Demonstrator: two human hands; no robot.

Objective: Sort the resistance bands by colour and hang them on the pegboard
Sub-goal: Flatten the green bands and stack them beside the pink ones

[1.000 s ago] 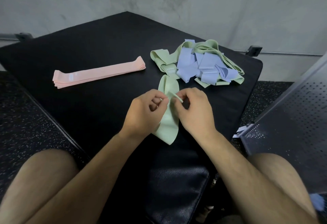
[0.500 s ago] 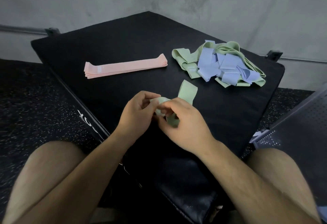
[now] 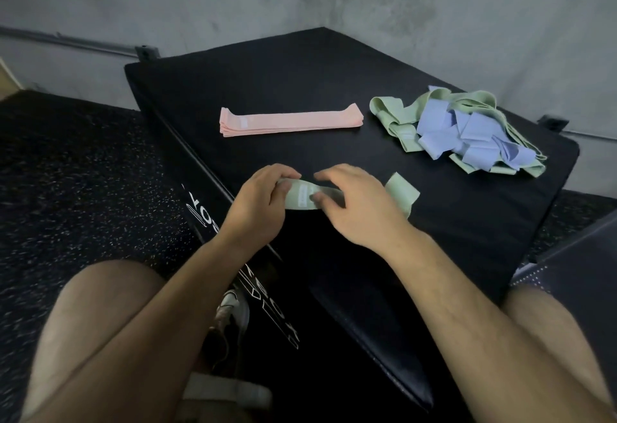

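While I watch through the head camera, the left hand (image 3: 258, 204) curls fingers and thumb round one end of a pale green band (image 3: 300, 197), a flat, matte, soft strip with a small printed label. The right hand (image 3: 354, 205) pinches it just beside, fingers arched over. The band's other end sticks out past the right hand, over the counter (image 3: 300, 69), a black padded block. Farther back on it lies a neat stack of pink bands (image 3: 290, 121), pressed long and flat. To its right sits a loose heap of green and blue bands (image 3: 467, 135), tangled, with blue folds on top. Speckled rubber floor (image 3: 83, 172) lies to the left, and a dark perforated panel (image 3: 541, 275) shows at the right edge.
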